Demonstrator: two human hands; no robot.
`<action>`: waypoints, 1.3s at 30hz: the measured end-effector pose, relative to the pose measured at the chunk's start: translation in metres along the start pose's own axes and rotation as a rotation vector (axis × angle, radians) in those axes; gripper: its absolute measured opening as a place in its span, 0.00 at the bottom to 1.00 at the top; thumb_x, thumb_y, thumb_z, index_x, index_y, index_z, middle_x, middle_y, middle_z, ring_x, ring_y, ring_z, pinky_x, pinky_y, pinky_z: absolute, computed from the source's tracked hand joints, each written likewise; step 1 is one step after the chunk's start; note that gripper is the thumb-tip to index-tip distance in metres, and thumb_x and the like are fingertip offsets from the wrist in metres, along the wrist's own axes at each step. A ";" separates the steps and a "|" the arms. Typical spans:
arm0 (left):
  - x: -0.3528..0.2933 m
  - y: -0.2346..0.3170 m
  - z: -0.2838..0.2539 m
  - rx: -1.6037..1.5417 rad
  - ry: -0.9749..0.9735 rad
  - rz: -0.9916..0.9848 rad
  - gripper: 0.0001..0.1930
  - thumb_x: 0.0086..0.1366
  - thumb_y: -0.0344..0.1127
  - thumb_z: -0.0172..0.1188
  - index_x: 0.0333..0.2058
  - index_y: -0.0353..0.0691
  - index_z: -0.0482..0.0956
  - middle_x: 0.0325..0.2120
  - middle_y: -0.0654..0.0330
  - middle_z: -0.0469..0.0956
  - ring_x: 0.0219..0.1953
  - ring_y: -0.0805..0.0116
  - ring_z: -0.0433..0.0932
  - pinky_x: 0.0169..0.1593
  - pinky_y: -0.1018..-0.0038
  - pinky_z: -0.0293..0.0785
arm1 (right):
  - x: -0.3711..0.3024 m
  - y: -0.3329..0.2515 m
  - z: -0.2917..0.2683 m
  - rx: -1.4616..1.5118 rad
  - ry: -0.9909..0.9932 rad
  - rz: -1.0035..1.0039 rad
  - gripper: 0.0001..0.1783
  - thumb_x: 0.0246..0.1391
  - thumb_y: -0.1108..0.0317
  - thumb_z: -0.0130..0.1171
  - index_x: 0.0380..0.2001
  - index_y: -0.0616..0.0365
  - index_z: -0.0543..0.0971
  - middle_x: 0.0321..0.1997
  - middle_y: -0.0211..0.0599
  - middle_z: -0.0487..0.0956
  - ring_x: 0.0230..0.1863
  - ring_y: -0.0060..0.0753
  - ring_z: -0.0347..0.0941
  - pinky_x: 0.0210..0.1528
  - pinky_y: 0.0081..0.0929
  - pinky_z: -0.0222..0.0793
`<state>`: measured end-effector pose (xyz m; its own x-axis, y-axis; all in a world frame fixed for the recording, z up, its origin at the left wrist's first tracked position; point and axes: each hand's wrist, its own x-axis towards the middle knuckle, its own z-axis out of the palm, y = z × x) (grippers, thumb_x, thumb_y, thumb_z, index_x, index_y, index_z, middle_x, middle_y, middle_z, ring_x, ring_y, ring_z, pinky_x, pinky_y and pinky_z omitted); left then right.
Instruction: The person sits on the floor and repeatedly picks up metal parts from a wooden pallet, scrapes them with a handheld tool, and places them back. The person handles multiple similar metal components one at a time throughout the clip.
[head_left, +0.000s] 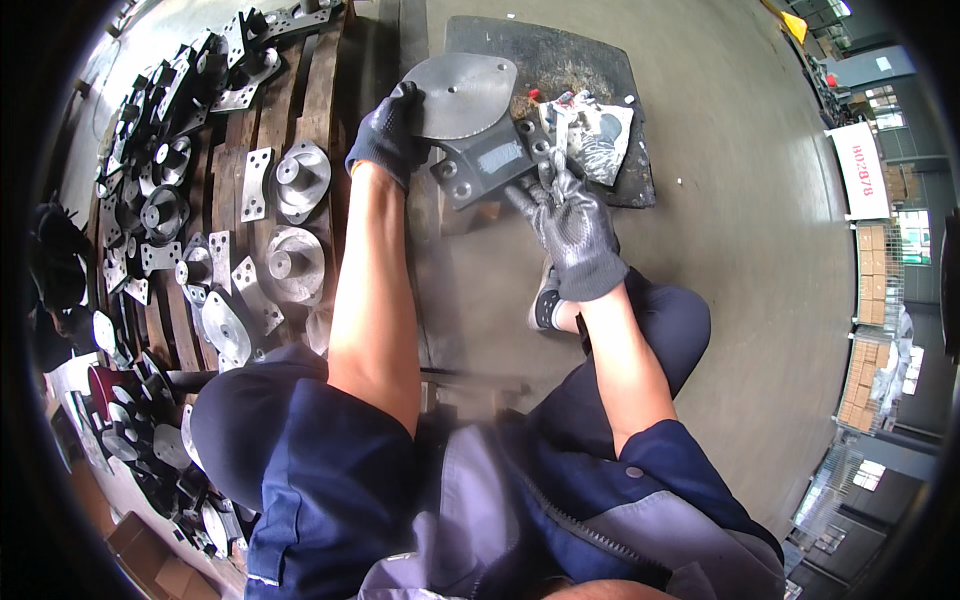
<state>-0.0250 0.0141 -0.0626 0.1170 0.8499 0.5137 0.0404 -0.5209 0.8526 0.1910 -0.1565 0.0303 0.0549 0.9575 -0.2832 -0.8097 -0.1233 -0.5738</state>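
Note:
My left hand (385,135), in a dark glove, grips the edge of a grey metal casting (470,110) with a round flat flange and a blocky base with bolt holes. The part is tilted over a dark rubber mat (560,60) on the floor. My right hand (572,225), also gloved, holds a thin metal tool (553,150) against the casting's base. A crumpled rag or glove (600,140) lies on the mat just beyond the right hand.
A wooden pallet (320,90) on the left carries several similar metal flanges (300,178) and plates. More castings are piled further left (160,130). Concrete floor (740,220) spreads to the right, with stacked cardboard boxes (870,380) at the far right.

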 end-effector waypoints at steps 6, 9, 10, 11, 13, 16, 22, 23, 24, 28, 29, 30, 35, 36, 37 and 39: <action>0.006 0.040 0.003 0.441 -0.137 -0.347 0.13 0.63 0.37 0.55 0.44 0.40 0.78 0.37 0.58 0.81 0.36 0.68 0.79 0.39 0.76 0.75 | -0.034 0.021 -0.008 0.052 -0.082 0.041 0.20 0.51 0.64 0.53 0.50 0.49 0.71 0.51 0.31 0.73 0.54 0.36 0.66 0.61 0.49 0.56; 0.010 -0.018 0.009 0.225 -0.134 -0.181 0.14 0.64 0.39 0.53 0.44 0.37 0.78 0.37 0.59 0.81 0.36 0.67 0.79 0.40 0.75 0.75 | -0.035 0.017 -0.019 0.103 -0.208 0.128 0.19 0.62 0.69 0.44 0.55 0.55 0.68 0.53 0.33 0.73 0.58 0.31 0.65 0.64 0.44 0.54; 0.013 -0.026 0.010 0.606 -0.226 -0.030 0.15 0.64 0.39 0.52 0.43 0.36 0.78 0.37 0.59 0.80 0.36 0.67 0.79 0.40 0.74 0.75 | -0.037 0.014 -0.015 0.076 -0.172 0.125 0.19 0.62 0.69 0.44 0.56 0.53 0.68 0.53 0.35 0.73 0.57 0.32 0.66 0.62 0.42 0.57; 0.012 -0.030 0.015 0.517 -0.195 0.025 0.15 0.64 0.39 0.52 0.43 0.35 0.78 0.37 0.59 0.80 0.37 0.67 0.79 0.41 0.73 0.74 | -0.042 0.012 -0.011 0.056 -0.129 0.123 0.19 0.62 0.69 0.44 0.56 0.52 0.68 0.52 0.36 0.73 0.56 0.34 0.67 0.60 0.40 0.60; 0.000 -0.051 0.015 -0.099 0.007 0.026 0.15 0.65 0.39 0.52 0.43 0.35 0.77 0.38 0.59 0.80 0.38 0.66 0.78 0.43 0.71 0.74 | -0.054 0.016 -0.001 0.020 -0.055 0.147 0.19 0.62 0.70 0.44 0.56 0.48 0.67 0.51 0.39 0.73 0.53 0.36 0.69 0.56 0.35 0.65; -0.014 -0.092 0.024 -0.669 0.045 0.194 0.18 0.64 0.39 0.50 0.50 0.34 0.72 0.48 0.55 0.73 0.48 0.65 0.72 0.53 0.72 0.66 | -0.064 0.017 0.015 -0.255 0.095 0.106 0.19 0.62 0.70 0.46 0.56 0.47 0.68 0.45 0.35 0.74 0.42 0.30 0.72 0.48 0.32 0.71; 0.004 -0.003 0.028 -1.027 0.405 -0.915 0.13 0.58 0.38 0.61 0.38 0.35 0.80 0.33 0.58 0.80 0.35 0.66 0.77 0.44 0.71 0.71 | -0.073 0.021 0.033 -0.495 0.170 -0.068 0.30 0.44 0.66 0.57 0.54 0.54 0.68 0.37 0.30 0.72 0.29 0.22 0.64 0.38 0.26 0.64; 0.004 0.024 0.021 -0.904 0.422 -0.988 0.13 0.55 0.39 0.64 0.35 0.36 0.81 0.30 0.58 0.80 0.33 0.66 0.76 0.41 0.71 0.71 | -0.071 0.022 0.036 -0.512 0.161 -0.066 0.30 0.43 0.66 0.57 0.54 0.54 0.68 0.37 0.30 0.72 0.29 0.21 0.64 0.38 0.26 0.64; 0.005 0.036 0.016 -0.812 0.417 -0.997 0.14 0.54 0.39 0.65 0.35 0.36 0.81 0.30 0.59 0.80 0.32 0.66 0.75 0.40 0.71 0.71 | -0.069 0.024 0.038 -0.526 0.150 -0.059 0.30 0.43 0.66 0.57 0.54 0.54 0.68 0.36 0.30 0.72 0.29 0.21 0.64 0.37 0.25 0.64; 0.004 0.078 0.003 -0.544 0.363 -1.022 0.17 0.50 0.41 0.67 0.34 0.36 0.82 0.30 0.59 0.80 0.30 0.65 0.74 0.37 0.70 0.70 | -0.065 0.036 0.047 -0.591 0.257 -0.140 0.22 0.48 0.73 0.52 0.49 0.56 0.71 0.35 0.31 0.74 0.25 0.19 0.63 0.31 0.20 0.64; 0.005 0.086 0.001 -0.562 0.379 -1.049 0.17 0.49 0.42 0.67 0.34 0.36 0.82 0.30 0.59 0.80 0.30 0.65 0.74 0.37 0.70 0.70 | -0.065 0.037 0.049 -0.603 0.276 -0.141 0.21 0.49 0.75 0.51 0.49 0.56 0.71 0.36 0.31 0.74 0.25 0.19 0.63 0.31 0.19 0.64; 0.005 0.089 -0.001 -0.581 0.395 -1.076 0.17 0.49 0.42 0.68 0.34 0.36 0.82 0.30 0.59 0.80 0.29 0.65 0.74 0.37 0.70 0.70 | -0.065 0.038 0.052 -0.615 0.296 -0.144 0.20 0.50 0.76 0.50 0.49 0.57 0.72 0.36 0.31 0.74 0.25 0.18 0.63 0.30 0.19 0.63; 0.005 0.079 0.003 -0.655 0.415 -1.088 0.17 0.49 0.42 0.67 0.34 0.36 0.81 0.29 0.59 0.79 0.28 0.64 0.74 0.36 0.69 0.69 | -0.064 0.041 0.052 -0.664 0.349 -0.164 0.18 0.53 0.77 0.50 0.49 0.57 0.71 0.37 0.33 0.75 0.26 0.18 0.63 0.29 0.18 0.63; 0.004 0.070 0.004 -0.696 0.423 -1.085 0.17 0.49 0.42 0.67 0.34 0.36 0.81 0.29 0.59 0.79 0.28 0.64 0.73 0.36 0.69 0.69 | -0.063 0.042 0.052 -0.673 0.348 -0.175 0.19 0.52 0.77 0.50 0.49 0.57 0.71 0.38 0.33 0.75 0.26 0.18 0.64 0.29 0.18 0.63; 0.004 0.063 0.004 -0.737 0.432 -1.081 0.17 0.49 0.42 0.67 0.34 0.36 0.81 0.29 0.59 0.79 0.28 0.64 0.73 0.35 0.69 0.69 | -0.062 0.043 0.053 -0.682 0.346 -0.186 0.19 0.52 0.77 0.50 0.49 0.57 0.71 0.38 0.33 0.75 0.27 0.18 0.65 0.29 0.17 0.63; 0.003 0.073 0.002 -0.704 0.437 -1.064 0.16 0.50 0.42 0.67 0.33 0.37 0.82 0.29 0.59 0.79 0.27 0.65 0.73 0.35 0.69 0.69 | -0.062 0.044 0.054 -0.684 0.358 -0.181 0.20 0.51 0.79 0.50 0.49 0.58 0.71 0.39 0.35 0.75 0.30 0.19 0.67 0.28 0.16 0.63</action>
<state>-0.0201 -0.0215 0.0009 0.0196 0.8369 -0.5470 -0.6165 0.4408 0.6524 0.1202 -0.2070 0.0642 0.4299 0.8504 -0.3034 -0.2379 -0.2175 -0.9466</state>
